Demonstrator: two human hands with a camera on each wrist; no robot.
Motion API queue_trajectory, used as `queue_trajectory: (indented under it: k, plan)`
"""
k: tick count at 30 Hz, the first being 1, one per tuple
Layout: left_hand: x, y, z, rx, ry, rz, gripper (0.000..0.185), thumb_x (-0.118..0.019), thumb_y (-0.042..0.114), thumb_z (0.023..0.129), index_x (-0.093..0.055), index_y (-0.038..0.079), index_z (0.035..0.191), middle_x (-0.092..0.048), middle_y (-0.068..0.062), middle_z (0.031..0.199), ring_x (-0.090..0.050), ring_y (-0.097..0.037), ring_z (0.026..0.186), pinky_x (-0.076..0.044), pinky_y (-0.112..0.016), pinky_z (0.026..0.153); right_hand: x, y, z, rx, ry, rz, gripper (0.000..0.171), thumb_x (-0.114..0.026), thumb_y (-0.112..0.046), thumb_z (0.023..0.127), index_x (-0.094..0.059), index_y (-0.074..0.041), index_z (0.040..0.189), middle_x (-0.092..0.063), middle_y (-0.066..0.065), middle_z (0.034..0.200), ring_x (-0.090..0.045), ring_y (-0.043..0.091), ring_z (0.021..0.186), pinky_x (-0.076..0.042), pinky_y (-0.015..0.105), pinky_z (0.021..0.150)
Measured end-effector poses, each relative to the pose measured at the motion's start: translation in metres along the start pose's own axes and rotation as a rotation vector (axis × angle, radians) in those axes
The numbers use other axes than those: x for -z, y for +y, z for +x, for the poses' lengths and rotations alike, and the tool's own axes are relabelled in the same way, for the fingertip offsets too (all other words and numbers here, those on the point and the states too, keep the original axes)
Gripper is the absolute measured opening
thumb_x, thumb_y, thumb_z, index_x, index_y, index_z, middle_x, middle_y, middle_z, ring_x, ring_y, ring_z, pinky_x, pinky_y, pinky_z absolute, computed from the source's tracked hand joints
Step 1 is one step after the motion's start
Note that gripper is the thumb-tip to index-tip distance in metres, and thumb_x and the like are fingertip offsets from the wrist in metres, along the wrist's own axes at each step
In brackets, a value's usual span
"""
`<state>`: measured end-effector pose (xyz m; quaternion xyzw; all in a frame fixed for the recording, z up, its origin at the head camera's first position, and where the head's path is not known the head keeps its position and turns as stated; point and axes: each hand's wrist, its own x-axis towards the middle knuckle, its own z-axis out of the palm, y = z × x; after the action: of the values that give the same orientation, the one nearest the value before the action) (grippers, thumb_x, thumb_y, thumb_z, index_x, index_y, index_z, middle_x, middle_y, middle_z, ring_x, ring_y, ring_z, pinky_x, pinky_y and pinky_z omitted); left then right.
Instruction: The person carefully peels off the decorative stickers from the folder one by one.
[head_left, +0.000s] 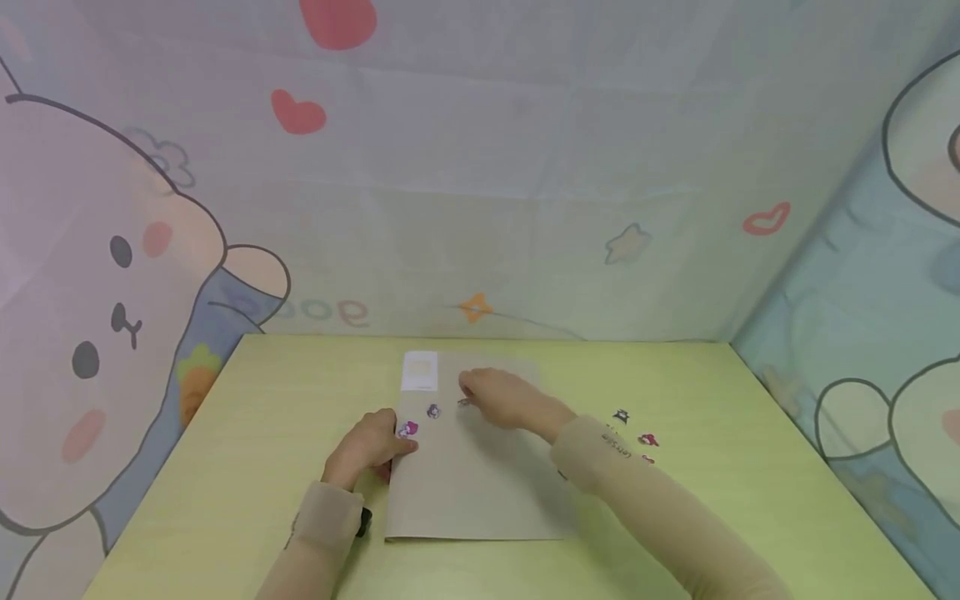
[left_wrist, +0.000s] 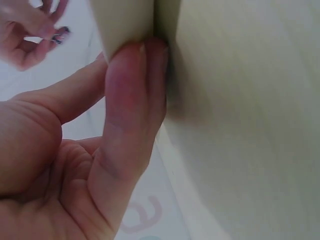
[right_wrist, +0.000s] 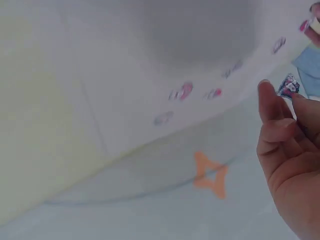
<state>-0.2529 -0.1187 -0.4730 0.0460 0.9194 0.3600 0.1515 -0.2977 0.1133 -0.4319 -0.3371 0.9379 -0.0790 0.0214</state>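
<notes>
A grey-brown sheet (head_left: 480, 483) with a white label (head_left: 419, 371) lies on the green table (head_left: 255, 433). My left hand (head_left: 399, 442) holds its left edge; in the left wrist view the left hand (left_wrist: 127, 52) has thumb and straight fingers meeting at that edge. Two small stickers (head_left: 433, 411) are stuck on the sheet near it. My right hand (head_left: 463, 398) hovers over the sheet's upper part and pinches a small sticker (right_wrist: 289, 86) between thumb and fingertips. The right hand (left_wrist: 50, 35) also shows in the left wrist view.
Several loose stickers (head_left: 648, 439) lie on the table to the right of my right sleeve. A cartoon-print cloth backdrop (head_left: 480, 208) walls in the table at the back and on both sides. A dark small thing (head_left: 364, 522) sits by my left wrist.
</notes>
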Motion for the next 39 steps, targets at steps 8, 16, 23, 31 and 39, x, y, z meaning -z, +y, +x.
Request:
queue_trajectory:
  k: [8,16,23,31,39]
  plan:
    - [0.001,0.001,0.0,-0.012,0.001,0.016,0.024,-0.07,0.017,0.092,-0.054,-0.001,0.09,-0.061,-0.012,0.075,-0.064,-0.021,0.049,-0.051,-0.032,0.054,0.04,0.045,-0.028,-0.019,0.063,0.079,0.013,-0.052,-0.002,0.099,-0.054,-0.008,0.089,-0.058,0.004,0.079,-0.049,0.016,0.069,-0.045,0.031,0.065]
    - [0.001,0.001,0.002,-0.006,0.001,0.016,0.024,-0.07,0.018,0.091,-0.054,-0.001,0.09,-0.06,-0.011,0.075,-0.064,-0.021,0.049,-0.049,-0.031,0.055,0.038,0.1,-0.068,-0.116,0.041,0.118,0.016,-0.044,-0.001,0.102,-0.049,-0.004,0.087,-0.047,0.001,0.071,-0.039,0.014,0.062,-0.038,0.031,0.061]
    - [0.0,-0.001,0.002,-0.005,0.002,0.003,0.024,-0.071,0.017,0.091,-0.054,-0.001,0.09,-0.06,-0.011,0.075,-0.064,-0.021,0.049,-0.05,-0.031,0.054,0.014,0.132,-0.096,-0.187,-0.059,0.183,0.017,-0.041,-0.002,0.104,-0.045,-0.005,0.088,-0.044,0.002,0.069,-0.033,0.012,0.055,-0.034,0.028,0.057]
    - [-0.001,-0.002,0.001,-0.006,0.002,0.007,0.025,-0.071,0.018,0.091,-0.054,0.0,0.089,-0.06,-0.011,0.075,-0.064,-0.021,0.048,-0.05,-0.031,0.054,-0.008,0.143,-0.104,-0.223,-0.15,0.225,0.017,-0.044,-0.001,0.103,-0.045,-0.005,0.086,-0.043,0.001,0.069,-0.036,0.011,0.057,-0.034,0.027,0.057]
    - [-0.002,-0.003,0.003,-0.011,0.002,0.018,0.025,-0.07,0.018,0.091,-0.054,0.0,0.09,-0.06,-0.011,0.075,-0.064,-0.02,0.048,-0.05,-0.031,0.054,-0.012,0.142,-0.102,-0.258,-0.197,0.235,0.016,-0.042,0.001,0.1,-0.047,-0.007,0.088,-0.05,0.003,0.071,-0.043,0.013,0.055,-0.04,0.028,0.056]
